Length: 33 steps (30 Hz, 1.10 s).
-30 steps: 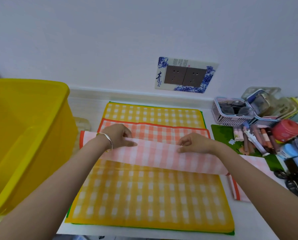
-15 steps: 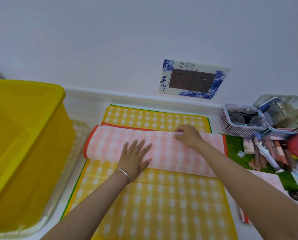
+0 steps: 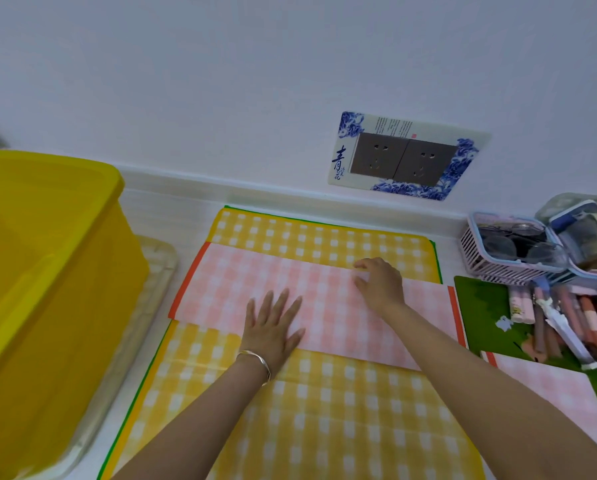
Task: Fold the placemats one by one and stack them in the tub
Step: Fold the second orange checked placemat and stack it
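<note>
the pink checked placemat (image 3: 234, 289) lies doubled over lengthwise, a long band set across the yellow checked placemat (image 3: 324, 420), which sits flat on the white counter (image 3: 172, 216) with its green backing showing at the edges. the left hand (image 3: 272, 329) is flat on the pink band near its near edge, fingers spread and straight, pressing down and gripping nothing. the right hand (image 3: 378, 282) sits at the far edge with bent fingers, tips on the mat; whether it pinches the two layers or only presses them i cannot tell. the yellow tub (image 3: 54, 278) stands just beside the mats on the left, and its inside is out of view. judging by how thin and flat it lies, the pink mat looks light and floppy, probably a smooth sheet that will slide on the one beneath and want to spring open along the fold, so the crease needs a firm sweep of the palm. for another fold, the short orange-trimmed ends look like the places to take hold, pinching both layers together so they don't shear apart; for the lift to the tub, support from underneath would suit it better than one corner. at the right, well clear, are a green mat (image 3: 480, 317), a second pink mat (image 3: 546, 386), scattered cosmetic tubes (image 3: 567, 317) and a small basket (image 3: 477, 252)
</note>
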Tool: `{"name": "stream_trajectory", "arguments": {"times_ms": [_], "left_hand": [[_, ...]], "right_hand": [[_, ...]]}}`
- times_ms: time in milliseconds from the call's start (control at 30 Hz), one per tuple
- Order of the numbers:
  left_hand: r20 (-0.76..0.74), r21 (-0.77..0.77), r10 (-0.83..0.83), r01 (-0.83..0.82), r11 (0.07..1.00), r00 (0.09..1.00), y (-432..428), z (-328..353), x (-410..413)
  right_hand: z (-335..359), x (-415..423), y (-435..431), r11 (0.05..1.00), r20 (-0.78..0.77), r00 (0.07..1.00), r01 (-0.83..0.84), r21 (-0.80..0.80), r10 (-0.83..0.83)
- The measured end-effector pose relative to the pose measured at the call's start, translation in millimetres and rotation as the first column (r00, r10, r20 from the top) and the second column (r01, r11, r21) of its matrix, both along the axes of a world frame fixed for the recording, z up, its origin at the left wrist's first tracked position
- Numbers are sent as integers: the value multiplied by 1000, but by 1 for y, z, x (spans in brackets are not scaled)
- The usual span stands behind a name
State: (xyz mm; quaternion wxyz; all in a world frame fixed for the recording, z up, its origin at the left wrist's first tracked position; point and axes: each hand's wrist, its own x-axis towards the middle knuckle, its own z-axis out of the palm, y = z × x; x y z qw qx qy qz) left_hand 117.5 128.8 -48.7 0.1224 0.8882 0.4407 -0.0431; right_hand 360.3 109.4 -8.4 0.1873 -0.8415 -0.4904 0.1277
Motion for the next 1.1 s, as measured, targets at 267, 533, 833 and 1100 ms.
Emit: {"name": "stream_trajectory", "arguments": {"times_ms": [267,533,833,1100], "left_hand": [[35,171,32,-38,985,999,0,-14,1],[12,110,43,-44,993,999,0,-16,2],[3,7,18,-18,1000,1000,-7,2,5],[19,-22,9,-8,1000,1000,-8,5,5]], "right_hand": [[-17,-82,-29,980,-14,988,-147,134,151],[-47,-108,-43,990,123,982,-137,-43,141],[-42,-52,-86,990,199,978,-29,-141,57],[-38,9,-131,978,237,970,90,-191,-43]]}}
